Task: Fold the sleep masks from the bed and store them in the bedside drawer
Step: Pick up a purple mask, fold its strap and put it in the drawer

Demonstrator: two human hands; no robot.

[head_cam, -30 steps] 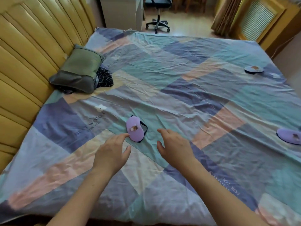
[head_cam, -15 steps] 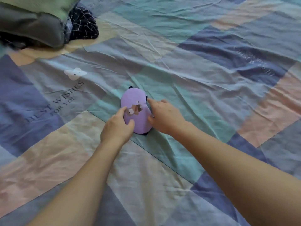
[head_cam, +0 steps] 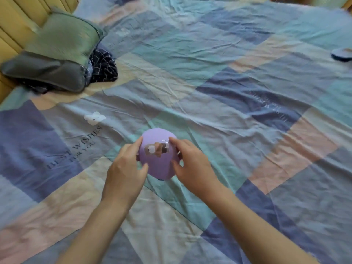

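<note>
A folded lilac fabric sleep mask is gripped at centre frame, left hand on its left edge, right hand on its right, fingers curled over. The patchwork bedsheet around it lies open; a green-grey pillow sits upper left, a dark-blue mask at the right edge.

purple sleep mask between hands
</note>
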